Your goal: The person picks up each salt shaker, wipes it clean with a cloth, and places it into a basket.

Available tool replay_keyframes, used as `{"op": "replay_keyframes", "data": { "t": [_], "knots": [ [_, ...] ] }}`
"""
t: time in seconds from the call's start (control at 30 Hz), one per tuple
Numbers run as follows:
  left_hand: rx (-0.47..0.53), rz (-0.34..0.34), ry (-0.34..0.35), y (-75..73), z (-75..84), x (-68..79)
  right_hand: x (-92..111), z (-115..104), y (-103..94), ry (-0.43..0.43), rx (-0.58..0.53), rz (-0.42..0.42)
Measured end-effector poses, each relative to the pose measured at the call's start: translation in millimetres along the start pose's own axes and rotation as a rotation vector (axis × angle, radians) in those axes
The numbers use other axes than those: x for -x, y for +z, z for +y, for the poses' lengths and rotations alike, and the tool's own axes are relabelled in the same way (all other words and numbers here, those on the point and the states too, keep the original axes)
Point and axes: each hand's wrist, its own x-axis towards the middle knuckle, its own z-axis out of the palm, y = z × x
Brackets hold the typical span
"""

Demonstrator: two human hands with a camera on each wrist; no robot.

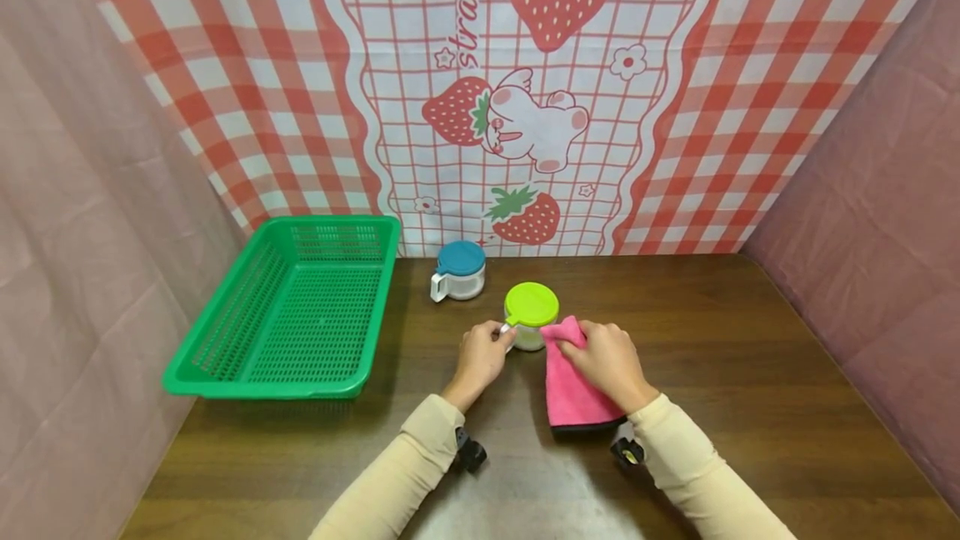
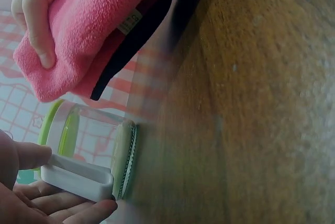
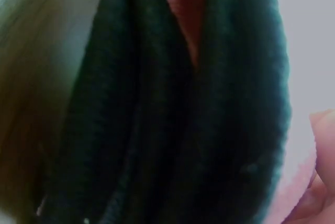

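A clear jar (image 1: pixel 529 338) with a lime-green lid (image 1: pixel 532 304) stands on the table in front of me. My left hand (image 1: pixel 482 357) holds its white handle (image 2: pixel 77 177), thumb on top and fingers beneath in the left wrist view. In my right hand (image 1: pixel 611 361) is a folded pink cloth (image 1: pixel 572 390) with a dark edge, pinched near its top corner and hanging down. The cloth's upper corner comes right up to the jar's right side. Its dark folded edge (image 3: pixel 172 130) fills most of the right wrist view and hides the jar there.
A second clear jar (image 1: pixel 463 286) with a blue lid and white handle stands farther back, left of the green-lidded one. At the left sits a green plastic basket (image 1: pixel 367 348) with slatted walls. A strawberry-print curtain (image 1: pixel 495 40) hangs behind the wooden table (image 1: pixel 720 357).
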Motion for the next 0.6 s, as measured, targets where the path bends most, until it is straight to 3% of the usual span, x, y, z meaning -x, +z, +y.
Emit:
{"op": "replay_keyframes", "data": {
  "t": [0.37,0.6],
  "knots": [
    [-0.045,-0.024,0.008,1.0,-0.9,0.0,-2.2,-8.6,15.6,0.019,0.027,0.011],
    [-0.071,-0.039,0.048,-0.8,-1.4,-1.8,-5.3,-14.6,22.4,0.045,0.043,0.003]
  ]
}}
